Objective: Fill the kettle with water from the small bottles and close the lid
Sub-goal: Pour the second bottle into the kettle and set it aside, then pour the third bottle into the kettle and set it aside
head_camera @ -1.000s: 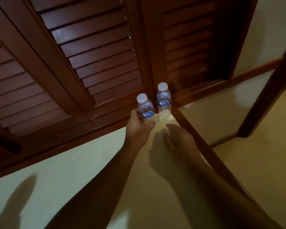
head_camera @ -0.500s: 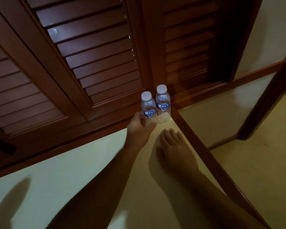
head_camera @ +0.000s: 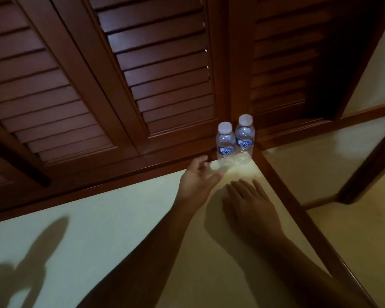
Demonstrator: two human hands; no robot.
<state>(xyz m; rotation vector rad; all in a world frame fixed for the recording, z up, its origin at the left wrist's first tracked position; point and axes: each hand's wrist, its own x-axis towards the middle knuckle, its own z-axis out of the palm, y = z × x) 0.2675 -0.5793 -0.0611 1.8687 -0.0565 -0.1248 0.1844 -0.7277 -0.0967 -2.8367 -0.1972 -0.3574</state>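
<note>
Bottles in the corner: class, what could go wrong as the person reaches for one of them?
1. The left bottle and right bottle stand close together, perhaps touching. The left hand, its fingers open by the left bottle's base, could knock one into the other and topple both.
2. Both stand by the wooden edge; a toppled bottle might roll off.

I see 2 clear plastic bottles (head_camera: 226, 143) (head_camera: 245, 138) with white caps and blue, white-lettered labels. The reddish-brown wooden louvred doors (head_camera: 160, 63) are striped by horizontal slats; the flat countertop (head_camera: 120, 207) is pale cream.
</note>
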